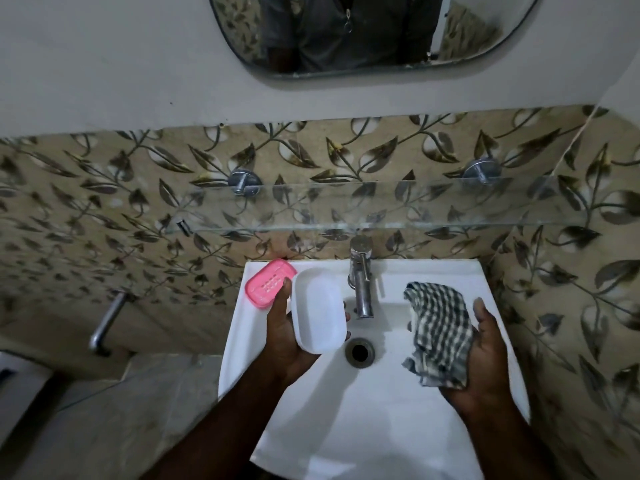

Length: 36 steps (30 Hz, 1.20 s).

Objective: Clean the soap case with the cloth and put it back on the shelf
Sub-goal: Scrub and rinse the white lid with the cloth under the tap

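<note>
Right hand (485, 358) grips cloth (440, 327), fingers hidden; left hand (282, 336) clasps white soap case (318, 310).

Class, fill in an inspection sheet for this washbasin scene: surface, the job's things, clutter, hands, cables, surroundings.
Surface: white basin, drain unplugged.
Job's things: white soap case held over the basin; pink tray on the basin's back left corner; checked cloth to the right; glass shelf on the wall above.
Clutter: nothing seen.
Hands: left hand grips the white soap case; right hand holds the checked cloth.
Cables: nothing seen.
Surroundings: tap, mirror, leaf-patterned tiles, second tap at left.
</note>
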Each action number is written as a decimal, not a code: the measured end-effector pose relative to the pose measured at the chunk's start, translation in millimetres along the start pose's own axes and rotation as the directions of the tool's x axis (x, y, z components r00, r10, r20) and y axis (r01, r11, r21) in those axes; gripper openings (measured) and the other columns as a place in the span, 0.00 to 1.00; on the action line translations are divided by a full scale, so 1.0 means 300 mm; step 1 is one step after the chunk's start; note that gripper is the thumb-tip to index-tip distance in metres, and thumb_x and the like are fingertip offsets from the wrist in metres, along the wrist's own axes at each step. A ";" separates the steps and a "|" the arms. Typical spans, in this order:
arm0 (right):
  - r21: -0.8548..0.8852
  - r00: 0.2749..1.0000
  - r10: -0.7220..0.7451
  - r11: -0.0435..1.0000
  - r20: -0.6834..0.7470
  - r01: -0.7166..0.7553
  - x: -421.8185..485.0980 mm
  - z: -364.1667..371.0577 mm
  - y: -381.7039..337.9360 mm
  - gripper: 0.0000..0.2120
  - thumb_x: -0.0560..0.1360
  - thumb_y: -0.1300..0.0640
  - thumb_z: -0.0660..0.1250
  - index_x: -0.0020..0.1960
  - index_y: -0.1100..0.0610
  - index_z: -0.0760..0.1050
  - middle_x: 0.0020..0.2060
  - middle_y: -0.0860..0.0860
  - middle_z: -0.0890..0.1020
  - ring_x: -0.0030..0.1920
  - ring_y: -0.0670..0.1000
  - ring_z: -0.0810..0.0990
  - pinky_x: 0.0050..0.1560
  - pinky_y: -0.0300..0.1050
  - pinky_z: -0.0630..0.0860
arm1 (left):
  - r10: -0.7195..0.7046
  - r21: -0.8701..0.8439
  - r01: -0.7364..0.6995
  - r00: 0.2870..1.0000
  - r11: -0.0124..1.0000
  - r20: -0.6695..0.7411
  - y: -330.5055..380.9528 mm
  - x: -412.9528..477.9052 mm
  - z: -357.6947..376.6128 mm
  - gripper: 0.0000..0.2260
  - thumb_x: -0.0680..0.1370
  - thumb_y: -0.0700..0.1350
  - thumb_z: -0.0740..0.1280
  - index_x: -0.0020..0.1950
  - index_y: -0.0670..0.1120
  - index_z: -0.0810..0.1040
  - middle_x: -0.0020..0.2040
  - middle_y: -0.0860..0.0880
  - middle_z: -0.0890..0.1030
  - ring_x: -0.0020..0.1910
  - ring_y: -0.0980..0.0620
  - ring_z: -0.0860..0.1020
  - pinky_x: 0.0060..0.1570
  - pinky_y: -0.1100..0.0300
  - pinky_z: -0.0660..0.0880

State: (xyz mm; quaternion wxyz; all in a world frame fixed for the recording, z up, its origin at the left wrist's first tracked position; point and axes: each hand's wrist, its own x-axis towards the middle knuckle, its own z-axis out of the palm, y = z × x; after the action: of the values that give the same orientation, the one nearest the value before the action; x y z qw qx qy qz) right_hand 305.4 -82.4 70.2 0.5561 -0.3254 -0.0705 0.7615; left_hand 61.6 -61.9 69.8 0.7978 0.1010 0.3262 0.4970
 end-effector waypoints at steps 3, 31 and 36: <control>-0.172 0.997 0.032 0.985 0.067 -0.020 -0.057 0.075 0.023 0.24 0.67 0.54 0.76 0.60 0.62 0.78 0.49 0.63 0.84 0.43 0.61 0.85 0.45 0.60 0.81 | -0.008 -0.025 0.009 1.000 1.000 0.020 -0.021 -0.002 0.015 0.34 0.71 0.66 0.65 0.67 0.43 0.73 0.55 0.39 0.77 0.51 0.38 0.76 0.54 0.45 0.70; -0.801 0.951 -0.223 0.518 0.214 0.301 -0.005 0.483 0.239 0.04 0.76 0.62 0.65 0.46 0.59 0.80 0.39 0.56 0.84 0.41 0.52 0.82 0.45 0.48 0.78 | 0.065 0.166 -0.075 0.996 0.983 0.063 0.063 -0.040 0.102 0.24 0.68 0.58 0.58 0.39 0.42 0.86 0.39 0.41 0.85 0.37 0.48 0.85 0.37 0.59 0.80; -0.946 0.958 -0.051 0.152 0.281 0.286 -0.035 0.443 0.280 0.06 0.74 0.62 0.66 0.40 0.60 0.78 0.35 0.57 0.83 0.35 0.51 0.81 0.40 0.50 0.77 | 0.039 0.233 -0.051 0.998 0.971 0.056 0.099 -0.054 0.066 0.23 0.66 0.60 0.60 0.40 0.45 0.87 0.38 0.42 0.85 0.36 0.48 0.84 0.36 0.60 0.81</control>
State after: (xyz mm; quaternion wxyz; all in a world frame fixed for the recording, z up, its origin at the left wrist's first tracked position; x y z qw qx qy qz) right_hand 163.8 -89.2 138.6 0.2887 -0.5242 -0.6290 0.4962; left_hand 47.5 -58.1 106.3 0.7768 0.2146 0.3598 0.4702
